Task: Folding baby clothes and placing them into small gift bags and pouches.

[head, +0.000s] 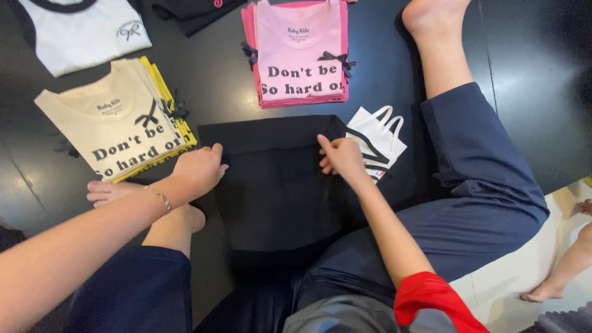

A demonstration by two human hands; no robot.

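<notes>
Navy trousers, red sleeve (bracelet (161, 198) on left wrist).

Black garment (274, 179), folded into a flat rectangle, lies on the dark floor (216, 80) between the knees; top corners pinned under fingers.

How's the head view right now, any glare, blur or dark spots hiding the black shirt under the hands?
Head view: sharp, no motion blur; soft glare streaks on the glossy dark floor; the black garment blends into it, with its lower edge lost in shadow; left hand and right hand evenly lit.
</notes>
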